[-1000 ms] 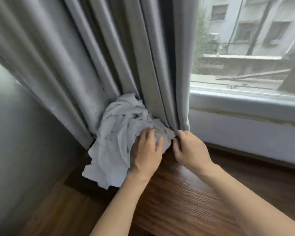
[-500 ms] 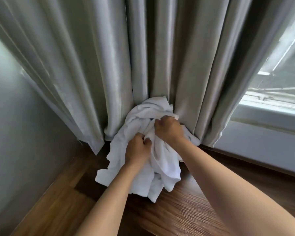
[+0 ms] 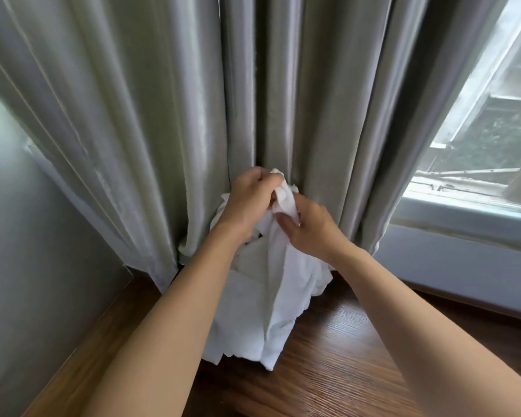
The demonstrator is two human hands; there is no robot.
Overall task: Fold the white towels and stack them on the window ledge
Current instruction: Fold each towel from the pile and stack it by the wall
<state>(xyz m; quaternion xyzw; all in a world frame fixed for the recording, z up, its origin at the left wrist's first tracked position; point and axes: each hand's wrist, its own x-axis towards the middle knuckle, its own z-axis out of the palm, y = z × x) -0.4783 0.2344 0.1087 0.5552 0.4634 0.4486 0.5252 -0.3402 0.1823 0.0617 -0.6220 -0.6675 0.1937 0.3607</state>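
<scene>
Both hands meet at the top of a bunched white towel point(image 3: 278, 299), each with its grip closed on cloth. The left hand point(image 3: 247, 203) clenches the uppermost wad from the left, fingers curled over it so that a small tuft shows above the knuckles. The right hand point(image 3: 309, 227) pinches the same bunch from the right, just below the left, thumb laid across a fold and the fingers wrapped behind. The two hands are almost touching, with only the gathered cloth between them.

From that grip the towel hangs down between the forearms in loose, crumpled folds. Its lower edge reaches the dark wood ledge point(image 3: 337, 365), and its right side bulges out under the right wrist. How many towels are in the bunch cannot be told.

Right behind the hands hangs a grey-green curtain point(image 3: 139, 121) in heavy pleats, its hem reaching down to the ledge on either side of the towel. To the left is a plain grey wall point(image 3: 27, 251). To the right is the window point(image 3: 478, 139), with its pale frame running along the back of the ledge.
</scene>
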